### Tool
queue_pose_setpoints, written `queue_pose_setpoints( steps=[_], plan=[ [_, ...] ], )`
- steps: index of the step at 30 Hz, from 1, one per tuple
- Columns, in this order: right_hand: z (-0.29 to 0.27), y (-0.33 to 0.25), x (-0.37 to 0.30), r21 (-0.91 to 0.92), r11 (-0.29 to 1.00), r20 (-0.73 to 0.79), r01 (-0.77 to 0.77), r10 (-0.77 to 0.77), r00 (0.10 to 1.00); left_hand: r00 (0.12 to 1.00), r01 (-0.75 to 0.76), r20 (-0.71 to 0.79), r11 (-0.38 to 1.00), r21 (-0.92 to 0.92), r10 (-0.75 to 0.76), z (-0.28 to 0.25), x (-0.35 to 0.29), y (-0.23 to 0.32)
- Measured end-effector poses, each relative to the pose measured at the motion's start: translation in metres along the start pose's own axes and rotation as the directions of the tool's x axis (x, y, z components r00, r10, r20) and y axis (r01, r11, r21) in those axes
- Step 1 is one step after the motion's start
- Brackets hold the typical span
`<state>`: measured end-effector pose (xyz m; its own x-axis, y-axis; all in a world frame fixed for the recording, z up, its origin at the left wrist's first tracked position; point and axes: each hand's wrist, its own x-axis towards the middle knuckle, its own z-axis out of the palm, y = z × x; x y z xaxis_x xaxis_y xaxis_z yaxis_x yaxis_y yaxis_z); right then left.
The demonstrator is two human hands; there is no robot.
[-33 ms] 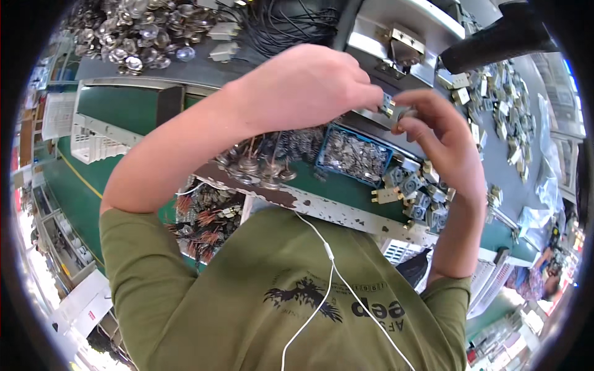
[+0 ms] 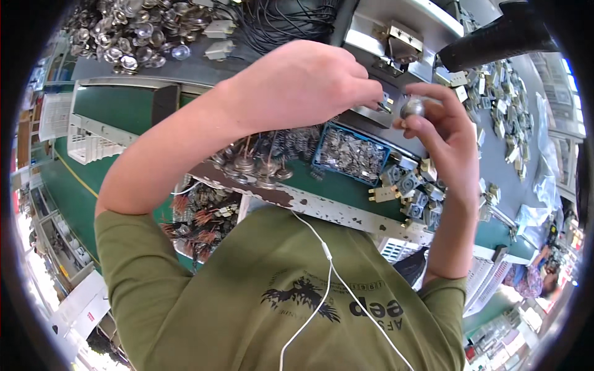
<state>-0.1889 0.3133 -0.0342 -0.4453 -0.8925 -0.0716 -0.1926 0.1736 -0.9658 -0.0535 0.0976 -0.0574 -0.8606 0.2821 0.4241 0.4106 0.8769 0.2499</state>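
Observation:
My left hand [image 2: 309,86] reaches across the bench from the left, its thumb and fingertips pinched on a small grey part with brass-coloured bits [image 2: 386,102]. Most of that part is hidden by the fingers. Facing it, a short gap away, my right hand [image 2: 447,130] holds a shiny round metal cap [image 2: 413,107] between thumb and fingers. Below the hands sits a blue tray [image 2: 318,151] filled with small metal pieces. Right of the tray lies a heap of switch-like blocks [image 2: 408,183]. Springs [image 2: 300,143] and metal discs with upright stems [image 2: 266,170] are left of it.
A metal fixture [image 2: 405,43] stands beyond my hands, with a black cylindrical arm [image 2: 495,40] beside it. Metal cups [image 2: 133,37] and black cables [image 2: 291,25] are piled at the far left. More blocks [image 2: 504,111] spread along the right. A painted rail [image 2: 322,207] edges the bench near my body.
My right hand has turned a little, and the round metal cap, mostly hidden before, now shows. The left hand keeps its pinch, with the small part tilted slightly.

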Motion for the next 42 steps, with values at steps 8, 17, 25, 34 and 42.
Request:
queue_pose_setpoints(
  steps=[8, 17, 25, 34, 42],
  plan=[
    [0.017, 0.011, -0.013, -0.169, 0.985, -0.017, 0.02, -0.023, 1.0, 0.999, 0.036, -0.013, 0.992, 0.121, -0.034, 0.0, 0.007, 0.006],
    [0.012, 0.006, -0.013, -0.164, 0.986, 0.061, -0.032, 0.042, 0.997, 0.999, -0.011, -0.04, 0.994, 0.107, 0.015, 0.002, 0.006, 0.008],
    [0.012, 0.008, -0.008, -0.269, 0.963, 0.133, -0.002, 0.039, 0.99, 0.997, 0.029, 0.069, 0.998, 0.063, -0.033, 0.006, -0.001, 0.009],
    [0.015, 0.052, -0.011, -0.742, 0.648, -0.057, 0.174, -0.319, 0.946, 0.945, -0.03, 0.323, 0.996, -0.09, 0.058, -0.004, -0.007, 0.016],
    [0.0, 0.039, -0.009, -0.493, 0.832, -0.229, 0.254, -0.406, 0.885, 0.963, 0.237, 0.18, 0.944, -0.229, -0.199, 0.002, 0.023, -0.005]
  ],
)
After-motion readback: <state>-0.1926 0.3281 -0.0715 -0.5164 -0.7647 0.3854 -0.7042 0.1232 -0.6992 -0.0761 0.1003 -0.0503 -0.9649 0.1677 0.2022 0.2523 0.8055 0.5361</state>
